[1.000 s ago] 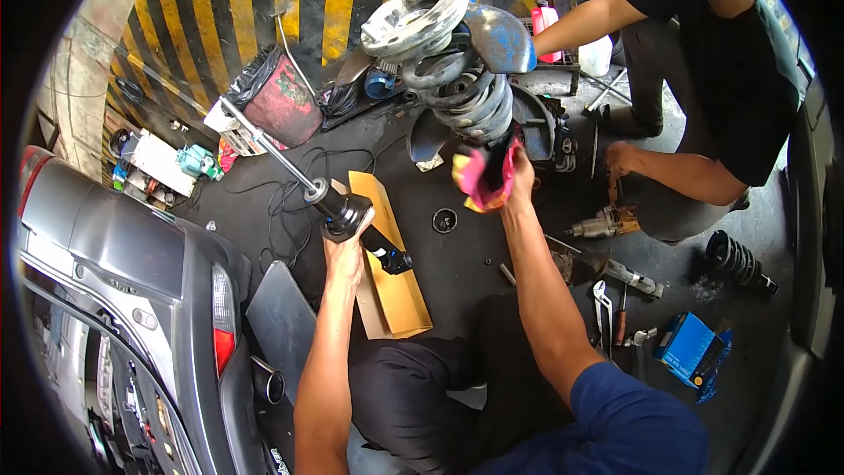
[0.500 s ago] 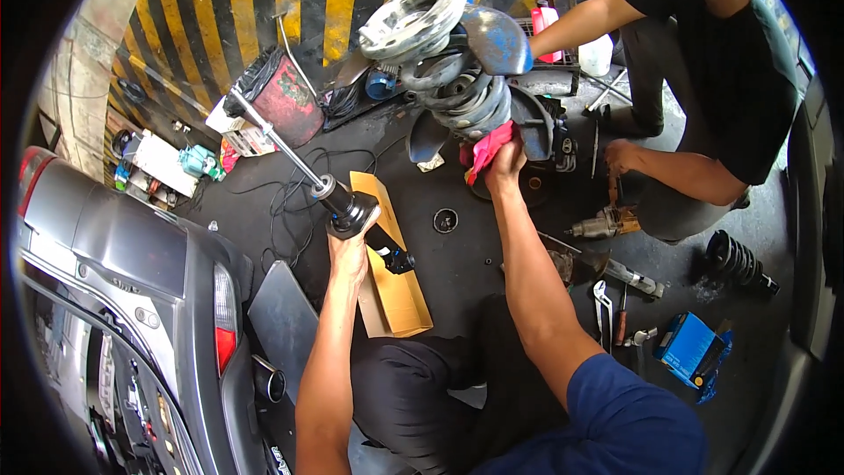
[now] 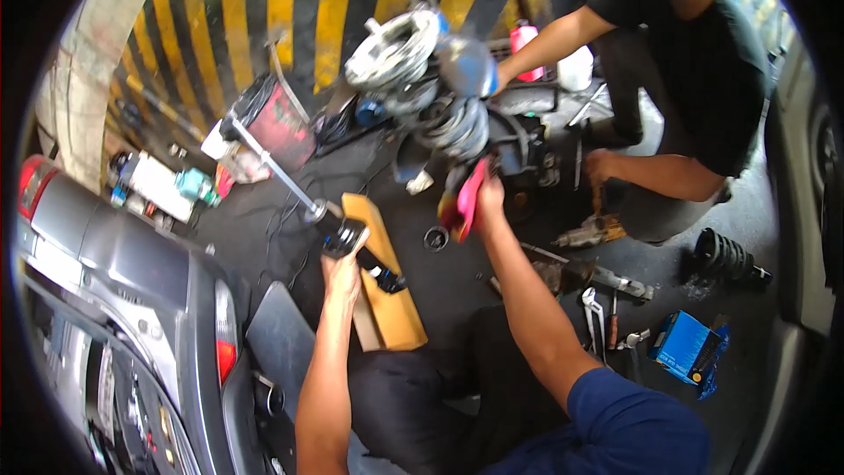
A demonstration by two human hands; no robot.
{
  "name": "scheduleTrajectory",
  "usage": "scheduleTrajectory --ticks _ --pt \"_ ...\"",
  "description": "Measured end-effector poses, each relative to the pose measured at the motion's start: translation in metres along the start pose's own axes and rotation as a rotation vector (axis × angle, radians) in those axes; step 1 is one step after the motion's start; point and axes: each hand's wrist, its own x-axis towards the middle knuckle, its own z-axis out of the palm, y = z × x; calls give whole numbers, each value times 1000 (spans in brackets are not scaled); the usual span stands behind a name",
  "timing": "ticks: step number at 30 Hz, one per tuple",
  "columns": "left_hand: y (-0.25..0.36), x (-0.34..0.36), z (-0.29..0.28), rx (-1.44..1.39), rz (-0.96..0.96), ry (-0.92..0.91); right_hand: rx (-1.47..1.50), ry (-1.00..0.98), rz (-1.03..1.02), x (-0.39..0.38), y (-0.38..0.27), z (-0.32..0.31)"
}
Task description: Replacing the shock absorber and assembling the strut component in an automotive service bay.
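Note:
My left hand (image 3: 341, 276) is closed round the black body of a shock absorber (image 3: 374, 266), whose bare chrome rod slants up to the left. In my right hand (image 3: 490, 202) is a bunched pink-red cloth (image 3: 467, 204). It sits just below a worn coil spring (image 3: 459, 129) with a pale, dirty round mount (image 3: 391, 51) on top; whether they touch, I cannot tell. A co-worker's hand reaches behind a blue curved plate (image 3: 468, 66) beside the spring. The co-worker's other hand is at an impact wrench (image 3: 591, 232) on the floor.
An open cardboard box (image 3: 397, 303) lies under the shock absorber. Pliers (image 3: 592, 312), a hammer (image 3: 614, 321), a blue box (image 3: 684, 345) and another spring strut (image 3: 731, 257) lie to the right. A grey car (image 3: 141, 273) stands at left, a red bucket (image 3: 286, 127) farther back.
My right hand and the cloth have dropped away from the spring's lower coils. My left hand still grips the shock absorber, slightly lower in view. The whole view has shifted and blurred.

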Motion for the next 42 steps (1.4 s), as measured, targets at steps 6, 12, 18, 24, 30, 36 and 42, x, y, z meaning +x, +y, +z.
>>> scheduleTrajectory --ticks 6,12,18,24,30,36,42 --pt "27 -16 -15 89 52 63 -1308 -149 58 -99 12 -135" --pt "21 -21 41 12 112 -30 -1355 274 2 -168 -86 -272" --pt "27 -18 -13 -26 -83 96 -271 66 430 -160 -103 -222" --pt "20 -27 86 485 -151 328 -832 -101 331 -223 -136 -267" --pt "39 -54 41 -32 183 121 -1016 48 559 -226 -102 -308" --pt "66 -74 81 57 69 211 -1027 48 245 -198 -121 -288" --pt "59 -78 35 -90 149 181 -937 -142 288 -204 -123 -153"
